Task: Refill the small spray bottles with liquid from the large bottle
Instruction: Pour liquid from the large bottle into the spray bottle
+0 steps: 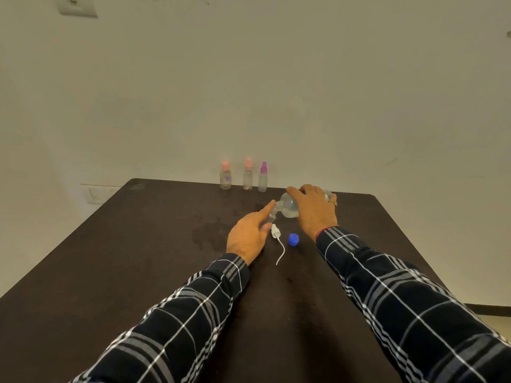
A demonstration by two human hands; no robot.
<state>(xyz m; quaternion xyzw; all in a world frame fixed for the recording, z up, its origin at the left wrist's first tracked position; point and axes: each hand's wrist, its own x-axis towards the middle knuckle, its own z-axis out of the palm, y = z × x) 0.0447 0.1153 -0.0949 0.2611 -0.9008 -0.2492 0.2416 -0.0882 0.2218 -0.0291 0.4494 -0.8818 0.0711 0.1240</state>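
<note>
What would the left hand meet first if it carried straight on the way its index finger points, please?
Most likely the neck of the tilted large clear plastic bottle gripped by the right hand; the left hand, holding the small clear uncapped bottle, points there, though depth is unclear.

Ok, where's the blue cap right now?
In the head view, the blue cap lies on the dark table near centre, just right of the loose white spray pump and close to the right hand's wrist.

Centre frame, the clear large bottle is tipped, mouth down-left at an open small spray bottle; three capped spray bottles stand upright above them.
</note>
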